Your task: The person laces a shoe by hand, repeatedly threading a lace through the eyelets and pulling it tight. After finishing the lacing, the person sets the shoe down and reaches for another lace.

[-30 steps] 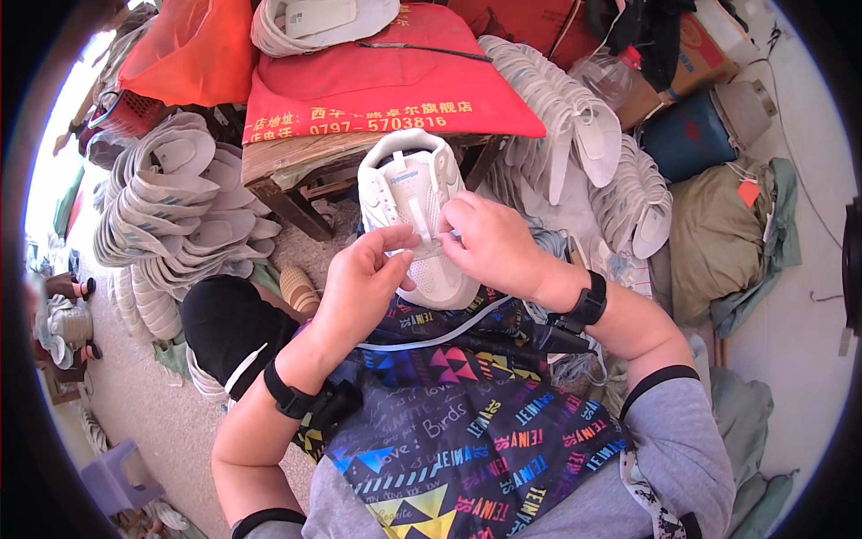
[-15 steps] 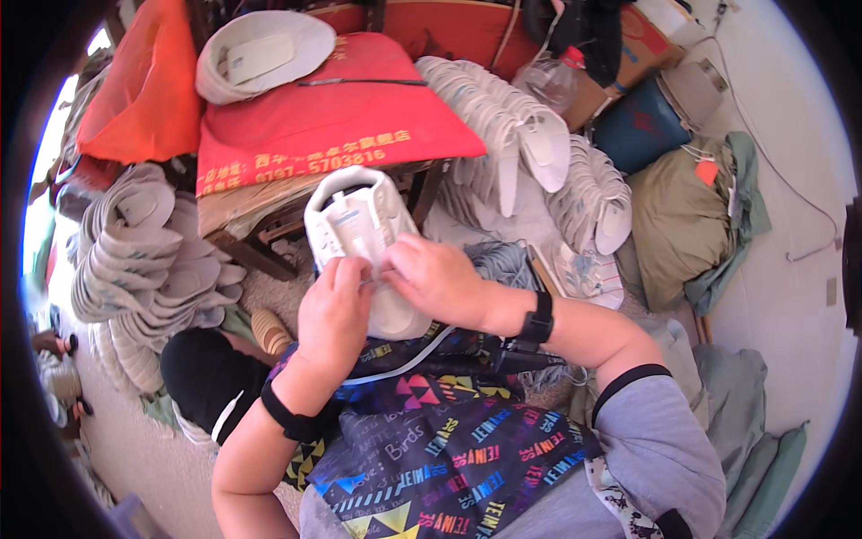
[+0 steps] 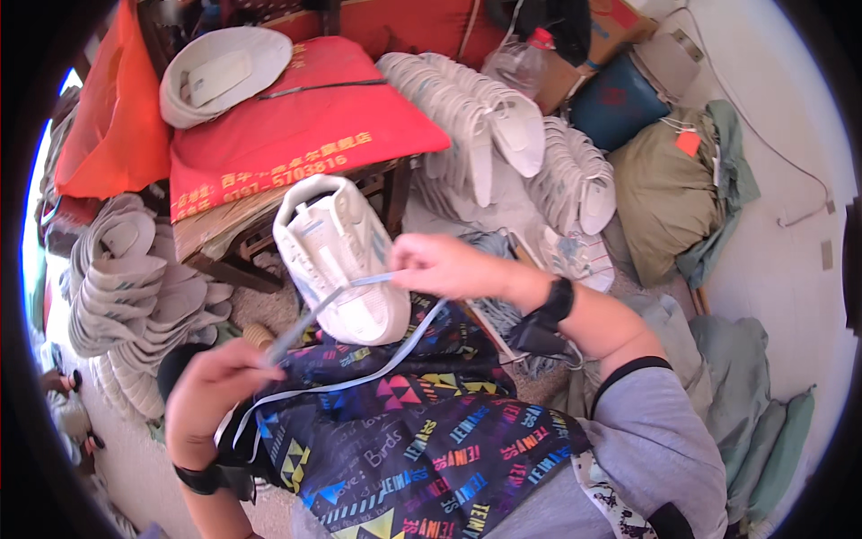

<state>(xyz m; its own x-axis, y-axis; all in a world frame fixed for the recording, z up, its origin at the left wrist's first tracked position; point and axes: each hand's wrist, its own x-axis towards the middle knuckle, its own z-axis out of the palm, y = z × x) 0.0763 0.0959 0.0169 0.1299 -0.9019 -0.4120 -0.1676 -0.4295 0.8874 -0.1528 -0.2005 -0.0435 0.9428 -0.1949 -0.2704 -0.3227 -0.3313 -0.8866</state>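
Note:
A white shoe upper (image 3: 338, 260) rests on my lap, toe toward me, on a dark apron with coloured patterns (image 3: 422, 431). My right hand (image 3: 444, 265) pinches a pale blue lace (image 3: 359, 377) just right of the shoe. My left hand (image 3: 220, 386) is drawn back to the lower left, closed on the other stretch of the lace, which runs taut from the shoe. A loose loop of lace hangs across the apron.
A red padded cover (image 3: 296, 135) lies on a low wooden table (image 3: 242, 251) ahead, with a white shoe piece (image 3: 220, 72) on it. Stacks of white shoe uppers stand at the left (image 3: 126, 287) and behind right (image 3: 503, 135). Olive bags (image 3: 664, 189) sit at the right.
Both hands were together at the shoe's tongue. Now my left hand has pulled down and left with the lace, and my right hand has moved to the shoe's right side.

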